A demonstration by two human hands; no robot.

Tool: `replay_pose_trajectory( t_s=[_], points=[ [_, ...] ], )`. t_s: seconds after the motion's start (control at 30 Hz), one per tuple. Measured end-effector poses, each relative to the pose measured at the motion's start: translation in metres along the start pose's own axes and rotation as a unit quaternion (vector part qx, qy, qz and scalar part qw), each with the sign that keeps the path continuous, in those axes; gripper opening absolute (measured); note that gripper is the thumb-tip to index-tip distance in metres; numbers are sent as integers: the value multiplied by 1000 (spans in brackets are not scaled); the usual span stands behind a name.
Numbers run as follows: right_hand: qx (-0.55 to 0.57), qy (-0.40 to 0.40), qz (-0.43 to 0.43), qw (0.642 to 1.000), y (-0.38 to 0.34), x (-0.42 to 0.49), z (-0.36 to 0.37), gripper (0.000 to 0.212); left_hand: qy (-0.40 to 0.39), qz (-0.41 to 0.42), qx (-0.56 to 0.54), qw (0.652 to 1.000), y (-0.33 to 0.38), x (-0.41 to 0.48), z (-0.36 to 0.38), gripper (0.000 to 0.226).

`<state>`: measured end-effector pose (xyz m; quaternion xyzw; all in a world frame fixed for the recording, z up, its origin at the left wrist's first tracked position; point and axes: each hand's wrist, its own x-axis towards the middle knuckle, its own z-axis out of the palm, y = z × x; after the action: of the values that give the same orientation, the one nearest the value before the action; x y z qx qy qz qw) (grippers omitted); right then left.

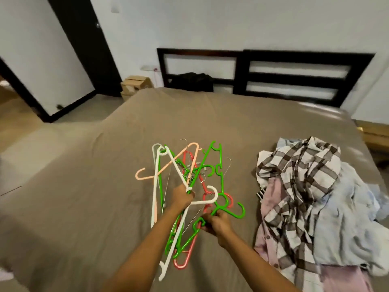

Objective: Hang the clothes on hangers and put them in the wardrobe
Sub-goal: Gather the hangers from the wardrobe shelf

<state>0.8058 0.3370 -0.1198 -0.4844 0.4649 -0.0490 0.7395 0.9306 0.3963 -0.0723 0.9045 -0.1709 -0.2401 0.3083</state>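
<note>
A tangled bunch of plastic hangers lies in the middle of the bed [88, 207]. It holds several green hangers [221, 175], a white hanger [168, 260], a peach one [166, 165], a red one [185, 258] and thin wire ones. My left hand [182, 198] grips the white hanger near its neck. My right hand [216, 223] is closed on a green hanger by its hook end. To the right sits a heap of clothes: a checked shirt [299, 178], a pink garment [273, 199] and a pale blue one [345, 232].
The bed has a brown sheet and a dark slatted headboard [294, 76] against the white wall. A black garment [191, 81] lies at the head end. A wooden crate [136, 85] stands by the bed's far left corner, near a dark door frame [84, 43].
</note>
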Motion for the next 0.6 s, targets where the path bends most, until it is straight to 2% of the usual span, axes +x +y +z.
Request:
replay_pose_trajectory(
  t_s=[0.17, 0.3, 0.4, 0.5, 0.6],
  points=[
    [-2, 68, 21, 997, 18, 93, 38, 3, -54, 21, -6, 998, -33, 102, 24, 23],
    [-15, 112, 3, 994, 33, 161, 47, 12, -62, 40, -4, 997, -53, 162, 55, 29],
    [-42, 113, -25, 992, 60, 213, 46, 6, -70, 40, 9, 997, -71, 198, 83, 33],
    [-104, 92, -26, 990, 85, 243, 40, 22, -58, 28, 23, 998, -95, 220, 108, 37],
    [-129, 65, -38, 989, 96, 245, 39, 32, -32, 17, 90, 995, -118, 230, 122, 51]
  ],
)
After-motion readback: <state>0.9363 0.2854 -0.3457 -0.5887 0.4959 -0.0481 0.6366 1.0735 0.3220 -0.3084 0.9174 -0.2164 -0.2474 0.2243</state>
